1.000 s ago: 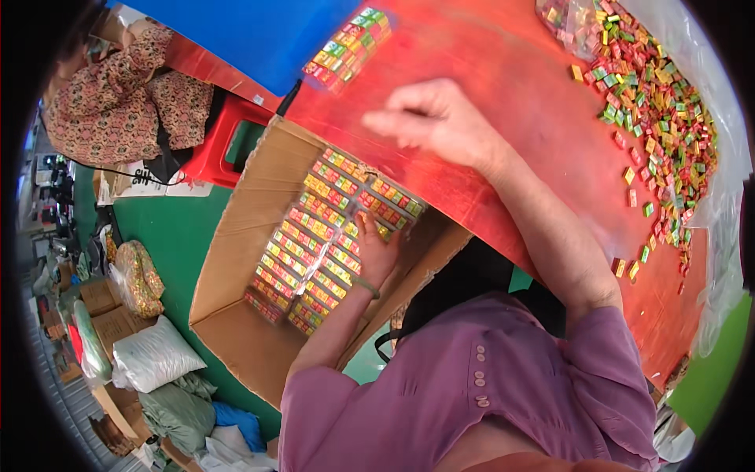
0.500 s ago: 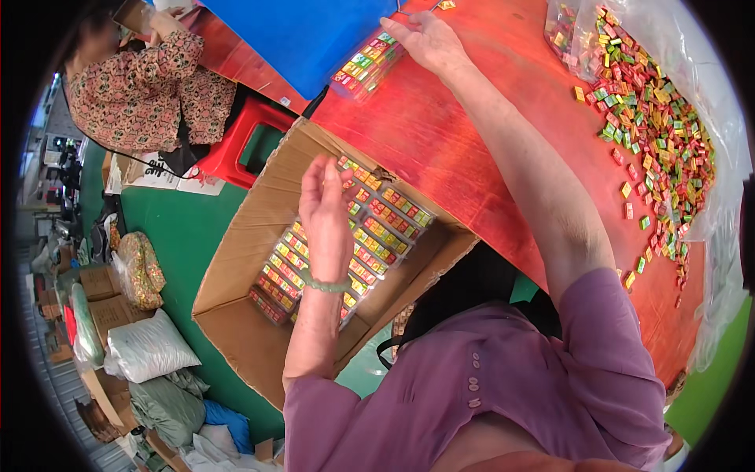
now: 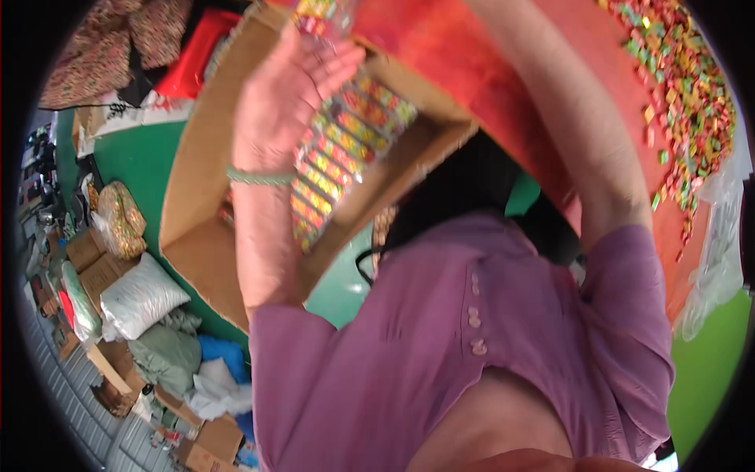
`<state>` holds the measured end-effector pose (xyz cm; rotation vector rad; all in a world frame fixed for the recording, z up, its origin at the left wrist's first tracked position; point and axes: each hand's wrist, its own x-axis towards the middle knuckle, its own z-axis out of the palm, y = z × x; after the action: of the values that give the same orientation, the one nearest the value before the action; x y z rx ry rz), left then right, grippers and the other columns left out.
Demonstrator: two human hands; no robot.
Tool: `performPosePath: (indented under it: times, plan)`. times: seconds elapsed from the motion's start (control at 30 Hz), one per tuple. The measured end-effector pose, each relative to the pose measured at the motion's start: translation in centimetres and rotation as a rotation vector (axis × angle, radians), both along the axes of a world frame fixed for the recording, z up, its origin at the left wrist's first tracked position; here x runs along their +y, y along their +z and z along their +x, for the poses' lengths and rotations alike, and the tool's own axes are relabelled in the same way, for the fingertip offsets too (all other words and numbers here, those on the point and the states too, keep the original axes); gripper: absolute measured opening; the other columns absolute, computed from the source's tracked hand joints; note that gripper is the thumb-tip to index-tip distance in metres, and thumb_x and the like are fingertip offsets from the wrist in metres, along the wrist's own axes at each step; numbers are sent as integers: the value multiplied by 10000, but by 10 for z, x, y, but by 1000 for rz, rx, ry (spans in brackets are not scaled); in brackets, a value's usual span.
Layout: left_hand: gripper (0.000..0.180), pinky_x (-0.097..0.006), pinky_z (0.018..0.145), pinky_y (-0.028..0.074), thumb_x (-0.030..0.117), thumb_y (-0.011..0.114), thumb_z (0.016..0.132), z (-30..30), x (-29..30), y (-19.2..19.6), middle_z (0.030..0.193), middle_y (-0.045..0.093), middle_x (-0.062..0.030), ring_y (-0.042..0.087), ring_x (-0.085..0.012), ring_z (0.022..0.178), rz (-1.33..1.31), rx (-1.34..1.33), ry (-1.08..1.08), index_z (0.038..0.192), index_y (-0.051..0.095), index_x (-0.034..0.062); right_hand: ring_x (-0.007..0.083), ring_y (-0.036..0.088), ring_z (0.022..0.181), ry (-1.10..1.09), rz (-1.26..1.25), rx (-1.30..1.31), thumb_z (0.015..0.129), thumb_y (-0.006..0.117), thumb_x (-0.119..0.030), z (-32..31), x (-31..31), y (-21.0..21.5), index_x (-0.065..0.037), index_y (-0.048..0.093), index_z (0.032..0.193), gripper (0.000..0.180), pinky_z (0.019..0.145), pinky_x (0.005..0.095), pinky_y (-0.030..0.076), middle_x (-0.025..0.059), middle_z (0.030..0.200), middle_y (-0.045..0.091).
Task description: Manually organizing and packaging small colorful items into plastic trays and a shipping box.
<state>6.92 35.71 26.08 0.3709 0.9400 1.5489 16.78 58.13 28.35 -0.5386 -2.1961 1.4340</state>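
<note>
Green floor (image 3: 141,169), one expanse, runs beneath one red table (image 3: 586,47) and the stored goods at the left. Hands in view: one, the left hand (image 3: 287,98), palm turned up above the box, its fingers extended and slightly parted, the thumb reaching up beside the packet; pinching nothing that can be made out. Right hand: beyond the upper edge, finger state cannot be told; one bare right forearm (image 3: 582,110) crosses above the table. Bracelet (image 3: 259,177): one, pale green, on the left wrist. Packet (image 3: 318,17): one, clear, with bright small pieces inside, at the upper edge just beyond the left fingers; whether they touch cannot be told. Cardboard box (image 3: 206,118): one, open, beside the table, containing many flat packs (image 3: 346,149) of red, yellow and green pieces in rows, too blurred and covered to count. Loose pieces (image 3: 696,102): one heap, uncounted, on the table's right side, beside one clear plastic sheet (image 3: 716,236). Floor stock: one clear bag (image 3: 122,222) of coloured pieces, one white sack (image 3: 145,299), one grey-green sack (image 3: 169,354). Red stool (image 3: 200,55): one, near one person in patterned clothing (image 3: 157,31).
</note>
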Motion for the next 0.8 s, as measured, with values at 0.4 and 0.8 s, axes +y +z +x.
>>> performPosePath:
  times: [0.4, 0.8]
  plan:
    - [442, -380, 777, 627, 302, 416, 1040, 18, -20, 21, 1175, 622, -212, 676, -335, 1011, 98, -10, -128, 1340, 425, -22, 277, 621, 1034, 170, 31, -177, 788, 762, -275, 29, -68, 19, 20, 616, 1161, 497, 915, 359, 484, 179, 1095, 664]
    - [450, -476, 935, 548, 230, 512, 1012, 25, -89, -68, 1226, 599, -183, 621, -311, 1127, -240, 31, 34, 1362, 415, -36, 367, 625, 1049, 283, 327, -207, 839, 714, -331, 28, -94, 12, 28, 623, 1173, 499, 911, 424, 502, 242, 1092, 650]
